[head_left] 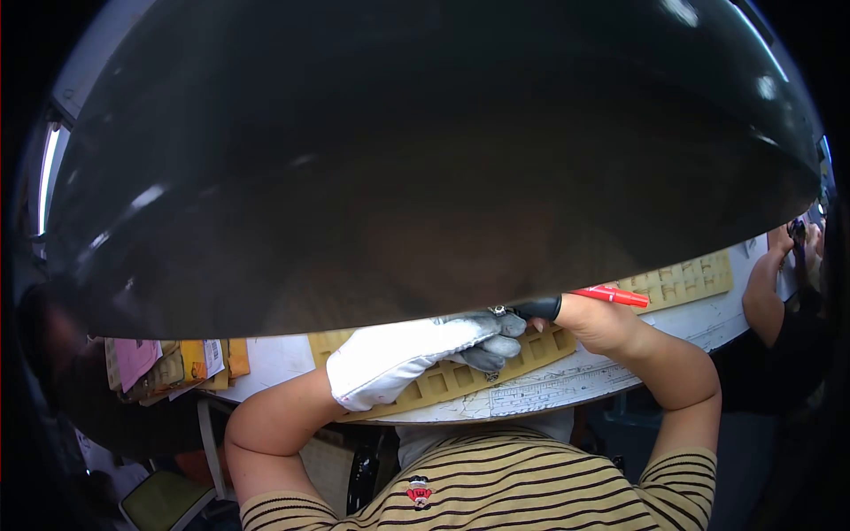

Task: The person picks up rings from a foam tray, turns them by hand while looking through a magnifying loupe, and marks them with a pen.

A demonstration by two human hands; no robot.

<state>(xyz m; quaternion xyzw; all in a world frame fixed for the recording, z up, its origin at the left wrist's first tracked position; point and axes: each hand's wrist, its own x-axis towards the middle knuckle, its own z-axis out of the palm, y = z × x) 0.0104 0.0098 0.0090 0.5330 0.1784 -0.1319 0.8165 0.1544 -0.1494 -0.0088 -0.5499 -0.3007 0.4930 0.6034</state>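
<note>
Seen from the head camera, a person in a striped shirt [522, 478] works at a white desk [611, 367], the upper view blocked by a glossy dark curved shade [425, 159]. The left hand [443, 341], in a white glove with grey fingertips, reaches in from the left, its fingers [509, 343] curled closed on a small metal piece [498, 310] that shows at their upper edge, above a yellow compartmented tray [542, 350]. The piece is too small to tell its long axis or which way it points. A second silvery bit [492, 376] shows just below the glove. Beside the piece, a black cylinder [538, 308] lies nearly level across the view, one rounded end toward the bare right hand [580, 320], the other toward the glove. The shade hides most of that hand; its grip cannot be told. A red marker [615, 295] slants just beyond the right wrist. Packets [173, 365] lie at left; at far right, another person's hands [797, 239] show.
</note>
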